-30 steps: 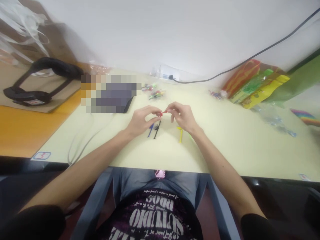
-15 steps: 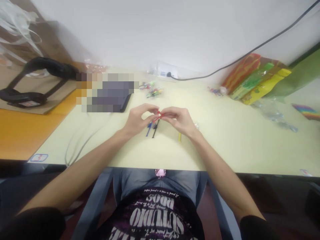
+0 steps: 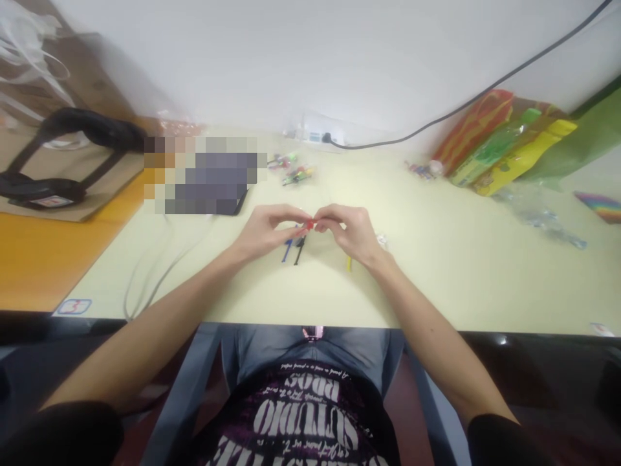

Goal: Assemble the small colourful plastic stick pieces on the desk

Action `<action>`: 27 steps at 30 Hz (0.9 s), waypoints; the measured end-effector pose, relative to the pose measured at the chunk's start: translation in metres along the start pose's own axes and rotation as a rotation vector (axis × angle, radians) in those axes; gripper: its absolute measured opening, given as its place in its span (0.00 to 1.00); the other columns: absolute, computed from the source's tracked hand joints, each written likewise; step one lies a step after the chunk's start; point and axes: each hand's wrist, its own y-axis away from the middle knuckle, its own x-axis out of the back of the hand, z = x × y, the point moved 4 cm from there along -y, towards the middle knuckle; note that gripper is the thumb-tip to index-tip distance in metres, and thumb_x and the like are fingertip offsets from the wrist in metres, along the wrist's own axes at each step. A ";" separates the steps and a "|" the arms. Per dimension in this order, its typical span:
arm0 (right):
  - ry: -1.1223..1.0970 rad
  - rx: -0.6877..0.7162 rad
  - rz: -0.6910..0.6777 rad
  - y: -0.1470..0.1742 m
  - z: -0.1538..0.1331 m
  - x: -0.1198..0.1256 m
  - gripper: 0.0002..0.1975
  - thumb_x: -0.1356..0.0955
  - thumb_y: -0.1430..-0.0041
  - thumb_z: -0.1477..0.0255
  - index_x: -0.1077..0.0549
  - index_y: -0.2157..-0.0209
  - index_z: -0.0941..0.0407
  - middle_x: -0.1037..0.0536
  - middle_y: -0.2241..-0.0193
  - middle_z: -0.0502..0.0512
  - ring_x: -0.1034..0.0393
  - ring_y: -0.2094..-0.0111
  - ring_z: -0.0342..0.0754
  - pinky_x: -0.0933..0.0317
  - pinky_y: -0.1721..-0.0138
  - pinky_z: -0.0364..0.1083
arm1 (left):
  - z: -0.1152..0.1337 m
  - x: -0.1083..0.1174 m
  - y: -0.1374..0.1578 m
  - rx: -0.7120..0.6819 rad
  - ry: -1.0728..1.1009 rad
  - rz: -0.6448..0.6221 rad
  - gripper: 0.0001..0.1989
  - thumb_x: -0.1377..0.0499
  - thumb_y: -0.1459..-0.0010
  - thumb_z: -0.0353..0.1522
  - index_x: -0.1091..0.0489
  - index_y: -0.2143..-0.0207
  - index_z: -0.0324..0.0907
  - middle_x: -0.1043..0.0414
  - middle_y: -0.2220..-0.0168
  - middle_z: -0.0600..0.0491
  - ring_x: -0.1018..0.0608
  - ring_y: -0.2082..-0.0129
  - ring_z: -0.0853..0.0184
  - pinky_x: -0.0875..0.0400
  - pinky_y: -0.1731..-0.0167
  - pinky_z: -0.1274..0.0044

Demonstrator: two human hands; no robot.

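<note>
A small red plastic piece is pinched between my two hands above the table; its exact shape is too small to make out. My left hand grips it from the left with thumb and fingertips. From the other side, the fingertips of my right hand close on its right end. Under my left fingertips lie a blue stick-like piece and a black one. A yellow piece pokes out below my right hand, with something small and whitish beside the wrist.
Colourful small plastic pieces lie beyond my hands. A dark flat device, partly pixelated, sits left. A white power strip with a black cable is by the wall. Bottle-shaped packs and crumpled clear plastic stand right.
The red piece has turned and shows less of its length between my fingertips. My fingers have shifted slightly around it. The camera view has moved a little.
</note>
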 end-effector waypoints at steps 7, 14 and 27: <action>-0.034 0.133 0.024 -0.001 -0.008 0.003 0.10 0.34 0.38 0.80 0.21 0.65 0.54 0.17 0.66 0.52 0.21 0.65 0.47 0.28 0.58 0.46 | -0.002 -0.002 -0.001 0.071 0.121 0.029 0.14 0.26 0.44 0.37 0.16 0.56 0.42 0.16 0.56 0.45 0.15 0.56 0.60 0.21 0.51 0.71; -0.091 0.182 0.041 -0.003 -0.013 0.005 0.07 0.31 0.37 0.79 0.20 0.67 0.55 0.18 0.64 0.55 0.23 0.62 0.49 0.29 0.58 0.48 | -0.001 -0.004 -0.001 0.157 0.176 -0.016 0.16 0.25 0.45 0.38 0.16 0.55 0.42 0.16 0.57 0.44 0.15 0.58 0.60 0.20 0.54 0.71; -0.057 0.191 0.039 -0.003 -0.013 0.007 0.06 0.30 0.36 0.77 0.21 0.66 0.54 0.18 0.64 0.55 0.23 0.62 0.50 0.30 0.57 0.49 | -0.002 -0.001 -0.002 0.145 0.166 0.040 0.17 0.25 0.45 0.38 0.17 0.55 0.42 0.16 0.56 0.45 0.15 0.56 0.61 0.21 0.50 0.72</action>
